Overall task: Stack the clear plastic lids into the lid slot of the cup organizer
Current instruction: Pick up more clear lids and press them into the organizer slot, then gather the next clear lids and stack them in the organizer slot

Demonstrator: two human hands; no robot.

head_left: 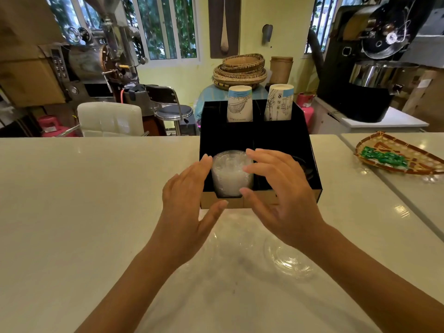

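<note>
The stack of clear lids (pixel 231 174) stands in the front-left slot of the black cup organizer (pixel 260 140), which sits at the far edge of the white bench (pixel 72 188), approx. in the middle. The stack reaches almost to the top of the slot wall; it looks cloudy white because many thin clear layers lie on each other.

My left hand (pixel 189 200) is open just beside the stack on its left, and my right hand (pixel 278 195) is open too, fingers spread over the right side of the stack. Neither hand grips anything. I think I am at the settling step: the lids are in and I straighten them.

More lids remain on the bench near me, w/ one clear lid (pixel 289 259) under my right forearm; maybe another lies more to the left, but it is too faint to be sure. The next move calls for picking these thin lids by the rim and centring them over the stack.

Behind, two paper cup stacks (pixel 240 104) stand upside down in the rear slots.
</note>
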